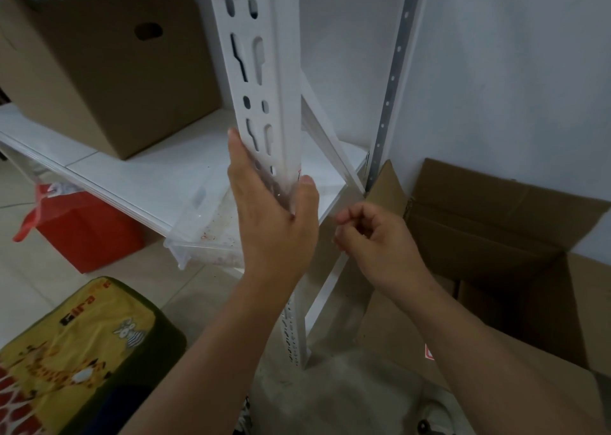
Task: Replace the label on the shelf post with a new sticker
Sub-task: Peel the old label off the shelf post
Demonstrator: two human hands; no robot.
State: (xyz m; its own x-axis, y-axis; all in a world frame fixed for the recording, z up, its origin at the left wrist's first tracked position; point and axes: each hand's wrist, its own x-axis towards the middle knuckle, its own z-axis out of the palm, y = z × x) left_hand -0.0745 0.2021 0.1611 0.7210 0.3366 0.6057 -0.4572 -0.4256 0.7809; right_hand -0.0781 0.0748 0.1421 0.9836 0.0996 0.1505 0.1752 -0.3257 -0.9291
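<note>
So my left hand (274,216) wraps the shelf post (264,80), fingers pressing a clear film — the label, I judge — against it. My right hand (370,236) hovers curled beside; contents unclear. Sticking looks unfinished.

Shelf post (264,80) flanked by brown box (109,70) left, open carton (496,236) right; gap betw. post & wall clear.

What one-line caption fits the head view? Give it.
Left hand holds the white shelf post; right hand curls beside it.
</note>
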